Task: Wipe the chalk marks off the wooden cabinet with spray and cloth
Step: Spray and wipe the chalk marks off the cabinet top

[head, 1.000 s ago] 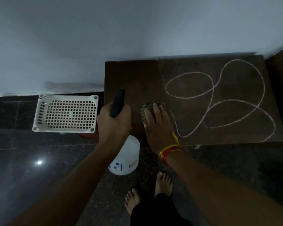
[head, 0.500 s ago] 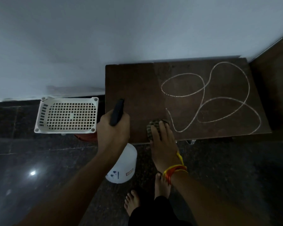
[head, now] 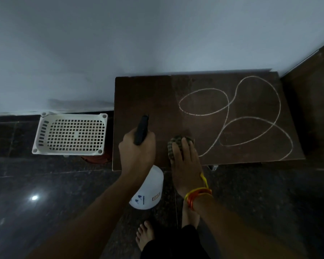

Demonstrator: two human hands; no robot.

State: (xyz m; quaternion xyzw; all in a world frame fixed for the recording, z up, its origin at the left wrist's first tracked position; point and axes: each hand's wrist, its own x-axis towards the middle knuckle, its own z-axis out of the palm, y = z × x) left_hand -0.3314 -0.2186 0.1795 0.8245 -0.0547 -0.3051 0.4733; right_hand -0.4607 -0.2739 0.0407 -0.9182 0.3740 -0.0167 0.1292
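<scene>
A dark wooden cabinet top (head: 150, 98) stands against the wall, with looping white chalk marks (head: 230, 116) across its right half. My left hand (head: 137, 150) grips the black trigger head of a white spray bottle (head: 148, 191), held over the cabinet's near left edge with the nozzle pointing away from me. My right hand (head: 185, 163) presses flat on a dark checked cloth (head: 174, 144) near the front edge, just left of the nearest chalk line. The cloth is mostly covered by my fingers.
A white perforated plastic basket (head: 69, 135) sits on the dark polished floor left of the cabinet, with something reddish beneath it. A dark wooden surface (head: 314, 101) borders the cabinet on the right. My bare feet (head: 146, 234) stand in front.
My right hand slid the cloth toward the cabinet's front edge and a little to the right. My left hand with the spray bottle stayed almost in place.
</scene>
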